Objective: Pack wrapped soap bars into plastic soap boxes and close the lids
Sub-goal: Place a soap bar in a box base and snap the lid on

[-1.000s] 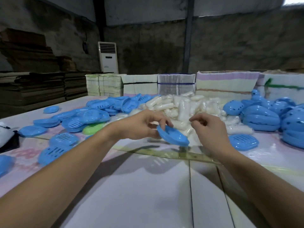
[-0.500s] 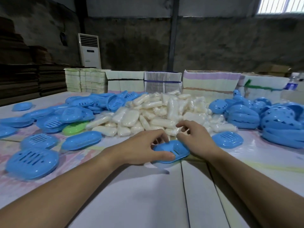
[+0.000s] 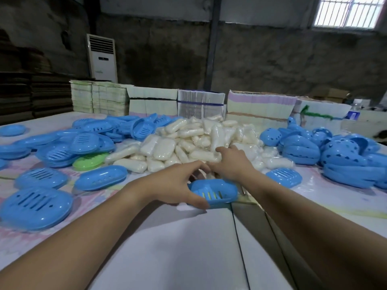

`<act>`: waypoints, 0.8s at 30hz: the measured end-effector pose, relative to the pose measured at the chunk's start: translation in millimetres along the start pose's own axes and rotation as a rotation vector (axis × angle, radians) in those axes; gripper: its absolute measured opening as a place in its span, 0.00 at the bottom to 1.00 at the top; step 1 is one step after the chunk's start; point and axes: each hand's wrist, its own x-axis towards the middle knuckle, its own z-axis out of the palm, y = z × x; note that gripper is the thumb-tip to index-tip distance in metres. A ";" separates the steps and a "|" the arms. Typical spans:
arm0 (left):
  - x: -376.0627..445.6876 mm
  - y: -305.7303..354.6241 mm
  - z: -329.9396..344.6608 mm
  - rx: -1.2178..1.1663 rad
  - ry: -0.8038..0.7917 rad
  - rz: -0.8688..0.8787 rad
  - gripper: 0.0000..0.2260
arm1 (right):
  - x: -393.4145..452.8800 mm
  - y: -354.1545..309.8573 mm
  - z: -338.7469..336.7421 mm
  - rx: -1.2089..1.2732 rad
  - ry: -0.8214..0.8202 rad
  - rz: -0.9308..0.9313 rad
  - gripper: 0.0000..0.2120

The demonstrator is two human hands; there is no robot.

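A: What are the hands doing?

B: The left hand (image 3: 178,185) grips the near left edge of an open blue soap box (image 3: 213,192), thumb along the front rim, pinning it to the counter (image 3: 167,248). The right hand (image 3: 230,164) reaches past the box into the heap of wrapped soap bars (image 3: 188,143), fingers curled down onto one at the front of the pile.

A: Has it got a bar?

B: I can't tell; the fingertips are hidden among the wrappers, so it may be closing on one or only touching.

A: How should this step go?

B: I'd take a single bar from the loose front edge rather than dig under the stack, since the film looks slick and neighbours could slide off. Keep the left hand where it is so the light box doesn't skate on the smooth counter. Bring the bar in lengthwise, matched to the oval, and lay it flat on the slotted floor of the box.

A: And the lid?

B: Slotted blue lids (image 3: 41,178) lie to the left, one just beside the left forearm, with more blue shells (image 3: 345,164) piled to the right. Pick a near one, and press round the rim once the bar sits level
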 end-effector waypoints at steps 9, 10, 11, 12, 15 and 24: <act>3.3 -8.0 -1.3 0.059 0.015 -0.031 0.34 | 5.6 1.6 2.5 0.030 0.050 0.029 0.24; 4.0 -8.1 -1.1 0.061 0.016 -0.032 0.34 | 5.7 3.8 2.2 0.060 0.056 0.036 0.23; 4.6 -8.2 -0.6 0.061 0.018 -0.035 0.33 | 5.6 6.0 2.4 0.087 0.056 0.039 0.23; 4.9 -8.4 -0.2 0.059 0.021 -0.037 0.33 | 5.0 7.5 3.4 0.110 0.055 0.036 0.23; 5.8 -6.7 0.9 0.046 0.024 -0.033 0.33 | -0.4 10.4 7.3 0.192 0.105 -0.024 0.20; 6.4 -11.1 0.8 -0.025 -0.006 -0.024 0.34 | -9.0 15.4 -12.0 0.534 0.084 -0.056 0.12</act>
